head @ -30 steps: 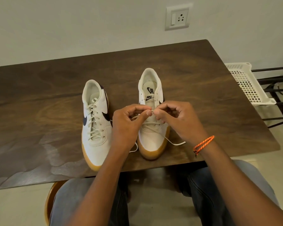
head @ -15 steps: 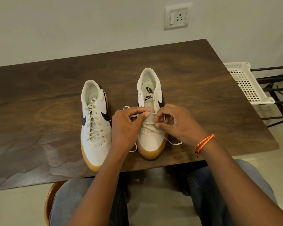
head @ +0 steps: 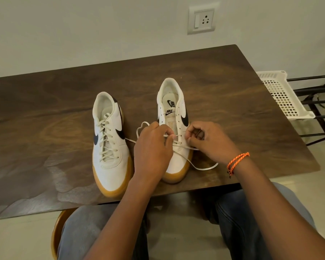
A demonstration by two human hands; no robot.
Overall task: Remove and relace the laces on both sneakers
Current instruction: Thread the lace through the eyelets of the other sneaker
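Two white sneakers with gum soles and dark swooshes stand side by side on the dark wooden table, toes towards me. The left sneaker is fully laced. The right sneaker has its upper eyelets bare and a cream lace crossing only its lower part, with loose ends trailing left and right. My left hand pinches the lace over the shoe's middle. My right hand, fingers curled, holds the lace at the shoe's right side.
A white perforated plastic basket rests on a black metal rack just past the table's right edge. A wall socket is on the wall behind. My knees and a round wooden stool are below the table's near edge.
Both hands have dropped lower and spread apart over the right sneaker. A loop of lace now shows to the left of my left hand.
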